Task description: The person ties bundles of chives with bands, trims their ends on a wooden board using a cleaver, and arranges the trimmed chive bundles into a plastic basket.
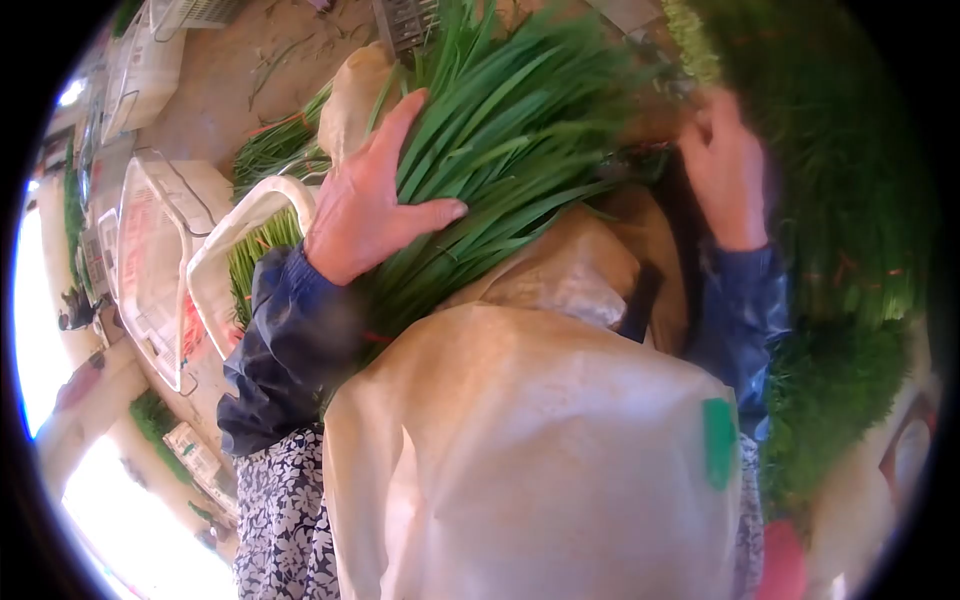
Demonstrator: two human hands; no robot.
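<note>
A large loose bunch of garlic chives (520, 120), with long flat green leaves, lies across my lap over the apron (540, 430). Against its left side rests my left hand (365, 205), thumb spread over the leaves and forefinger stretched along the edge. My right hand (727, 170) is raised to the right of the bunch, apart from my left. Its fingers are curled together; blur hides what they may hold. Close to them, a thin reddish strand (645, 150) shows near the right end of the leaves.
White plastic baskets (150, 270) stand at left, one with green stalks (265, 250) beside it. Tied greens (275, 140) lie on the brown floor (240, 60). A dark crate (405, 22) is at the top. Stacked green bundles (850, 220) fill the right side.
</note>
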